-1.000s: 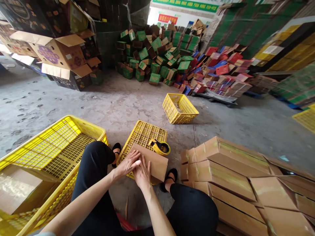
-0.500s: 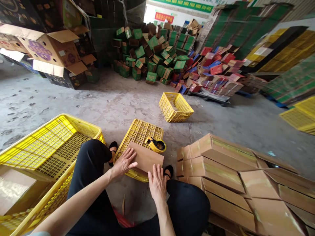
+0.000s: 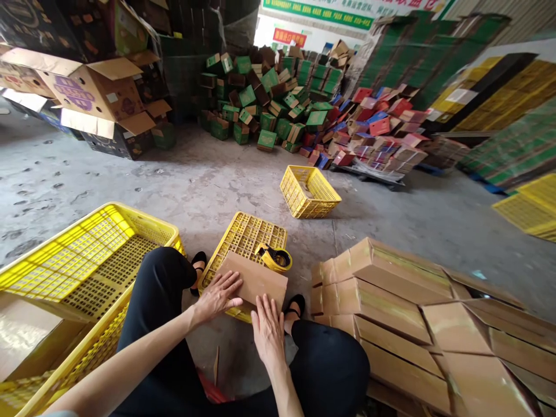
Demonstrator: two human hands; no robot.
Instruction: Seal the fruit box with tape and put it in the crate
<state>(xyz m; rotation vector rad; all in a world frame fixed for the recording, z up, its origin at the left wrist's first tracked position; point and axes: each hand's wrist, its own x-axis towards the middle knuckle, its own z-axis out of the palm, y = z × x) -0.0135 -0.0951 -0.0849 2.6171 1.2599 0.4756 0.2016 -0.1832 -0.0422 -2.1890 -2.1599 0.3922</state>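
A brown cardboard box [image 3: 259, 277] lies on an upturned yellow plastic crate [image 3: 247, 231] between my knees. My left hand [image 3: 218, 296] rests with its fingers stretched over the box's left front edge, thumb out to the side. Flat fingers of my right hand [image 3: 268, 330] lie on the front edge of the same box, toward its right end. Neither hand is wrapped round anything. Just behind the box, a yellow and black tape dispenser [image 3: 274, 257] sits on the crate's right side.
To my right stands a stack of taped cardboard boxes [image 3: 391, 307]. A big yellow crate [image 3: 99, 255] at my left holds a cardboard box [image 3: 30, 333]. Ahead on the floor is another yellow crate [image 3: 309, 191]. Heaped green boxes [image 3: 269, 116] and red boxes [image 3: 380, 126] lie beyond.
My right hand has slid slightly left along the box's front edge. My left hand has shifted only a little, with its fingers still on the box. The dispenser stays in place.
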